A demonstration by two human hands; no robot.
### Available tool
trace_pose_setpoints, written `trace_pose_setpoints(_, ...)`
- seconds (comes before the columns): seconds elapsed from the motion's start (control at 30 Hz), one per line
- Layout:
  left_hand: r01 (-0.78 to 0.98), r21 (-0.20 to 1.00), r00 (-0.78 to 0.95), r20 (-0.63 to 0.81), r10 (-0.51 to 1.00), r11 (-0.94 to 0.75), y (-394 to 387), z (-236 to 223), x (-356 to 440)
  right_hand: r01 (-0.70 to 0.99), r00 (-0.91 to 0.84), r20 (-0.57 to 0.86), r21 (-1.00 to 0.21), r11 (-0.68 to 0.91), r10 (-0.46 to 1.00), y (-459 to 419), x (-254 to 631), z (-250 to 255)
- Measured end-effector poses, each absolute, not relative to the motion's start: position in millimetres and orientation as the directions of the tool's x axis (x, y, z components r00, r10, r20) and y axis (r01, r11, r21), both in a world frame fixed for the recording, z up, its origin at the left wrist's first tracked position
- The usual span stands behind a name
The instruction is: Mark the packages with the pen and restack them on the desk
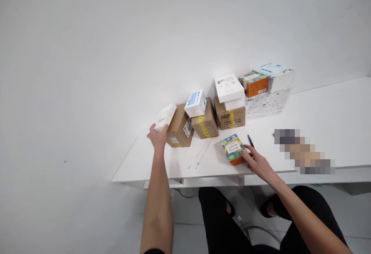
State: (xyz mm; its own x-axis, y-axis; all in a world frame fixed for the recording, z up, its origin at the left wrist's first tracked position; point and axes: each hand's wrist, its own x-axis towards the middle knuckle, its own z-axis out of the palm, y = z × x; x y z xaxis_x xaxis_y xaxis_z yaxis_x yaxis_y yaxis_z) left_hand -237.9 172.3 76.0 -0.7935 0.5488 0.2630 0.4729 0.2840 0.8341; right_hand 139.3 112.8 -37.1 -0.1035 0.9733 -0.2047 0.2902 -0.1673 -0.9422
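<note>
My left hand [158, 137] is closed around the near end of a white box [165, 115], thumb on one side and fingers on the other. That box leans against the left side of a brown carton [177, 126]. My right hand [257, 163] has its fingers at the right side of a green and orange Binking box [232, 149] near the table's front edge. A dark pen [250, 140] sticks out beyond the right fingers; whether they also hold it, I cannot tell.
A row of parcels lines the wall: a tissue pack [196, 102] on a brown carton [207, 120], white boxes [228, 86] on another carton [232, 118], and an orange box [255, 86] and tissue pack [276, 77] on a white parcel [268, 104]. A blurred patch covers the table's right part.
</note>
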Motion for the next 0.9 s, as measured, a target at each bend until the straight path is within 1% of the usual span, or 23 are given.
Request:
trace_pose_setpoints(0.1, 0.431, 0.877, -0.833, 0.296, 0.467, 0.213, 156.4, 73.4, -240.4, 0.239, -0.131, -0.232, -0.951, -0.197, 0.964, 113.0, 139.0, -35.8)
trace_pose_setpoints(0.13, 0.417, 0.894, -0.84, 0.312, 0.444, 0.162, 147.8, 71.4, -240.5, 0.22, -0.131, -0.236, -0.954, -0.204, 0.963, 113.5, 138.5, -36.5)
trace_pose_setpoints(0.17, 0.403, 0.91, -0.846, 0.329, 0.42, 0.099, 137.3, 68.1, -239.8, 0.201, -0.127, -0.238, -0.957, -0.21, 0.963, 114.1, 137.8, -37.7)
trace_pose_setpoints(0.23, 0.348, 0.931, -0.864, 0.363, 0.348, -0.109, 111.4, 55.6, -234.0, 0.158, -0.116, -0.242, -0.962, -0.222, 0.963, 115.1, 135.9, -41.2)
trace_pose_setpoints(0.3, 0.36, 0.905, -0.853, 0.418, 0.311, -0.229, 80.2, 34.5, -220.8, 0.108, -0.109, -0.249, -0.965, -0.238, 0.962, 115.4, 133.3, -44.8)
trace_pose_setpoints(0.37, 0.388, 0.88, -0.828, 0.463, 0.316, -0.274, 47.2, 6.4, -200.3, 0.059, -0.114, -0.255, -0.967, -0.249, 0.96, 115.0, 130.5, -47.7)
trace_pose_setpoints(0.47, 0.454, 0.88, -0.724, 0.456, 0.517, -0.139, 3.7, -38.9, -162.9, 0.012, -0.104, -0.263, -0.965, -0.263, 0.959, 113.7, 127.0, -50.5)
trace_pose_setpoints(0.53, 0.576, 0.817, -0.595, 0.444, 0.67, -0.03, -15.7, -63.3, -139.9, -0.011, -0.076, -0.266, -0.963, -0.268, 0.961, 112.7, 126.0, -52.2)
trace_pose_setpoints(0.6, 0.682, 0.728, -0.502, 0.392, 0.771, 0.073, -25.8, -78.7, -122.5, -0.042, -0.044, -0.264, -0.963, -0.266, 0.964, 111.5, 126.3, -54.3)
trace_pose_setpoints(0.67, 0.723, 0.681, -0.46, 0.345, 0.818, 0.119, -28.0, -84.9, -112.0, -0.075, -0.02, -0.258, -0.963, -0.259, 0.966, 110.5, 127.6, -56.2)
trace_pose_setpoints(0.77, 0.741, 0.657, -0.429, 0.306, 0.85, 0.138, -22.9, -83.4, -105.7, -0.137, 0.01, -0.26, -0.957, -0.256, 0.966, 109.7, 129.3, -54.3)
trace_pose_setpoints(0.9, 0.756, 0.635, -0.418, 0.278, 0.865, 0.161, -15.0, -79.9, -101.0, -0.265, 0.015, -0.251, -0.934, -0.238, 0.968, 111.5, 123.4, -32.4)
